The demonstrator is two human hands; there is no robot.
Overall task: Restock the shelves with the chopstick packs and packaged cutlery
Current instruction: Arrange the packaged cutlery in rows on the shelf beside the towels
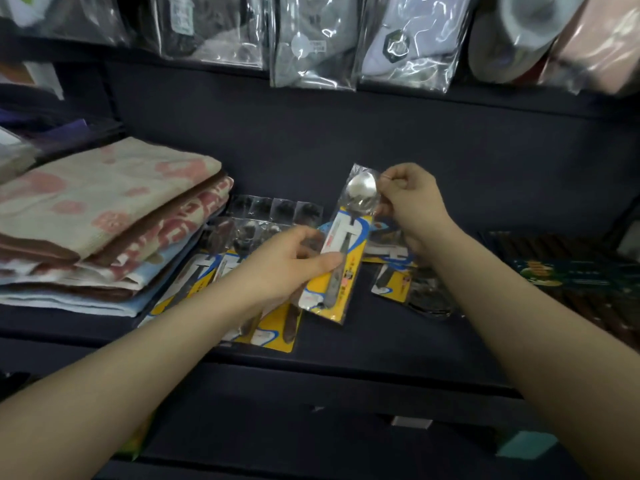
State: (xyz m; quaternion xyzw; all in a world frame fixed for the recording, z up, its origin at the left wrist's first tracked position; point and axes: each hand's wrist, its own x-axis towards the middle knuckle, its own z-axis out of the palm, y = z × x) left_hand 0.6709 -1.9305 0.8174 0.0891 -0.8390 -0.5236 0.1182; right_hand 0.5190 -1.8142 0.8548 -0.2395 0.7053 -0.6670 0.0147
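At centre frame, the left hand (284, 261) and right hand (412, 202) are holding a packaged spoon (341, 247) above the dark shelf (398, 341): the left grip is pinching its lower yellow card, the right is pinching the clear film beside the shiny steel bowl. Similar flat cutlery packs (266, 327) are lying below, left of centre. Folded terry towels (104, 220) are sitting stacked at left; dark chopstick packs (568, 271) are lying at right.

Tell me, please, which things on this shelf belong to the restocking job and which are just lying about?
Job:
- yellow-carded spoon pack in clear plastic, held by left hand and right hand
- similar cutlery packs lying on the dark shelf
- dark chopstick packs

Lying about:
- folded pink-patterned towels
- bagged socks hanging above
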